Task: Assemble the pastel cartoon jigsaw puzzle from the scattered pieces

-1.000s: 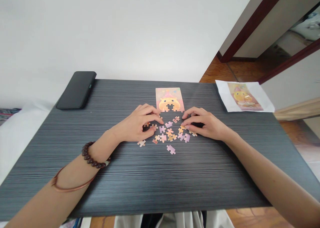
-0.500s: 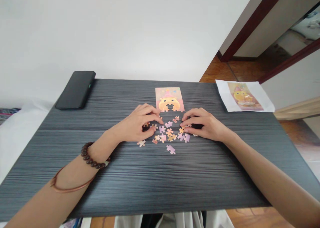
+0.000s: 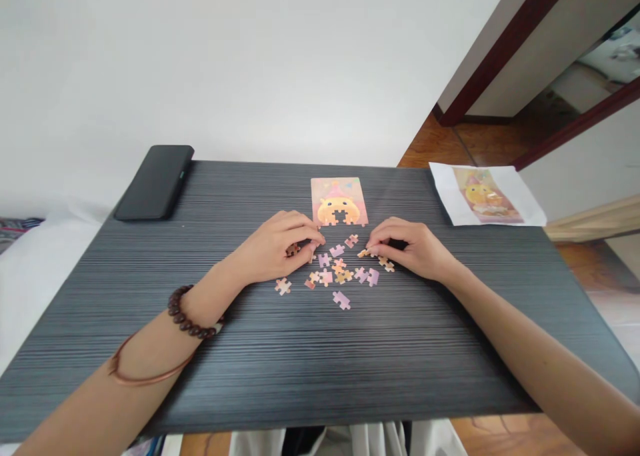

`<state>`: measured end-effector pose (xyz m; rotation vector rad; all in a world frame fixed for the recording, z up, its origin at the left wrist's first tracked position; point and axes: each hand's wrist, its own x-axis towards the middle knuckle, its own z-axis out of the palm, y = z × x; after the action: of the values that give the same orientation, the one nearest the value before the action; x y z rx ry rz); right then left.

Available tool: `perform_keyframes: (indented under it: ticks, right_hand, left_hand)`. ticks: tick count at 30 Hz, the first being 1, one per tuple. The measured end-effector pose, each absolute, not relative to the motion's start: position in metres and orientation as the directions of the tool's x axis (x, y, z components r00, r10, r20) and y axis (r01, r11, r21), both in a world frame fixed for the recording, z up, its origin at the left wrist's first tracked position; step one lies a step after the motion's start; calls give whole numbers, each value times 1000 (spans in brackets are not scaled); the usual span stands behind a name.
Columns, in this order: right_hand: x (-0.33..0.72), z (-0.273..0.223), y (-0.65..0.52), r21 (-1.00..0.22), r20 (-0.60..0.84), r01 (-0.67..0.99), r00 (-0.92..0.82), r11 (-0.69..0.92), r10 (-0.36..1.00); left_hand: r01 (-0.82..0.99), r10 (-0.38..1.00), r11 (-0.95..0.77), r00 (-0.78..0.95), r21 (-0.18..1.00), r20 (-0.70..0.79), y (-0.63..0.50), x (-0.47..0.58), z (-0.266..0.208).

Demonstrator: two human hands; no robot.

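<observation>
A partly joined jigsaw puzzle point(image 3: 340, 191) lies flat beyond my hands, showing a yellow animal in a pink hat, with a notched lower edge. Loose puzzle pieces point(image 3: 325, 277), purple, pink and yellow, are scattered between my hands. My left hand point(image 3: 283, 246) is closed in a pinch at the left of the pile; a bit of a puzzle piece seems to show at its fingertips, mostly hidden. At the right, thumb and fingers of my right hand point(image 3: 413, 244) pinch a yellow puzzle piece point(image 3: 364, 253). Another piece point(image 3: 387, 264) lies beneath that hand.
A black rectangular device point(image 3: 154, 183) rests at the table's back left. At the back right lies a white sheet point(image 3: 445, 196) with a printed picture of the same animal. The dark grained table point(image 3: 280, 369) meets a white wall point(image 3: 250, 69) behind.
My right fingers have closed from a spread pose onto the yellow piece, uncovering a piece under the palm. My left thumb has moved up to meet the index finger.
</observation>
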<state>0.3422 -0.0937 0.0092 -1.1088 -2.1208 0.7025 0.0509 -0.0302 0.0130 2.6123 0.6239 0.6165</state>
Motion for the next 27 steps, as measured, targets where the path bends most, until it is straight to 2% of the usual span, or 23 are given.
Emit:
perform_keyframes:
  ticks: [6,12,17,27]
  right_hand:
    - [338,14,-81,-692,233,570,-404,443,884]
    - [331,19,-50,-665,287,587,-369,461,884]
    - [324,15,-31,-622,280,616,-402,484,872]
    - [317,9,-25,-616,301,607,-407,501,863]
  left_hand:
    - [359,504,-853,753,378,423,-20,60,11]
    - [430,558,-825,722,368,408,-3,69,6]
    - [430,529,-846,751,315,395,4,70,1]
    - [423,497,-867,783,265,375,5,69,-1]
